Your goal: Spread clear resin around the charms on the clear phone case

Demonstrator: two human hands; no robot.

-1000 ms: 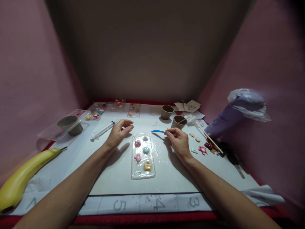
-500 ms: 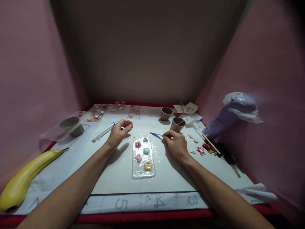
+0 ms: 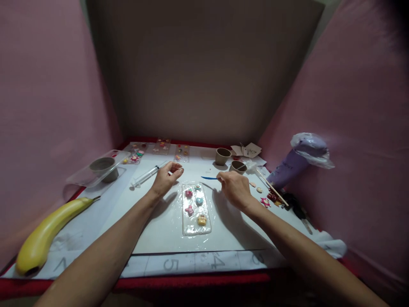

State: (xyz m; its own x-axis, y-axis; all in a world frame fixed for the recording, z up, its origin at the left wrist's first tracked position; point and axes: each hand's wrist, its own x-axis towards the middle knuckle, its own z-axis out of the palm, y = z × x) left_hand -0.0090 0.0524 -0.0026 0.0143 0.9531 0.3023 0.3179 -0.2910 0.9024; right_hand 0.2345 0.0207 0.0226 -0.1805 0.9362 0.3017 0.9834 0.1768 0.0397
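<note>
A clear, glossy phone case (image 3: 191, 226) lies flat on the white board, with several small charms on it, among them a pink rabbit (image 3: 189, 209) and a yellow one (image 3: 202, 220). Between the thumb and fingers of my right hand (image 3: 234, 187) is a thin blue stick-like tool (image 3: 209, 178), its flat tip pointing left above the board, just beyond the case's upper right corner. My left hand (image 3: 166, 178) hovers at the case's upper left, fingers loosely bent with nothing visible in them. A clear syringe (image 3: 145, 175) lies beside it.
Two brown cups (image 3: 223, 156) stand at the back, one holding a stick. Loose charms (image 3: 265, 202) and a wooden stick (image 3: 271, 186) lie right, near a purple bag-topped cylinder (image 3: 290, 166). Left are a yellow banana (image 3: 47, 232) and a grey cup (image 3: 110, 174) under a clear lid.
My right hand has lifted slightly and turned, raising the blue tool off the board. My left hand stays about the same. The whole view has shifted a little.
</note>
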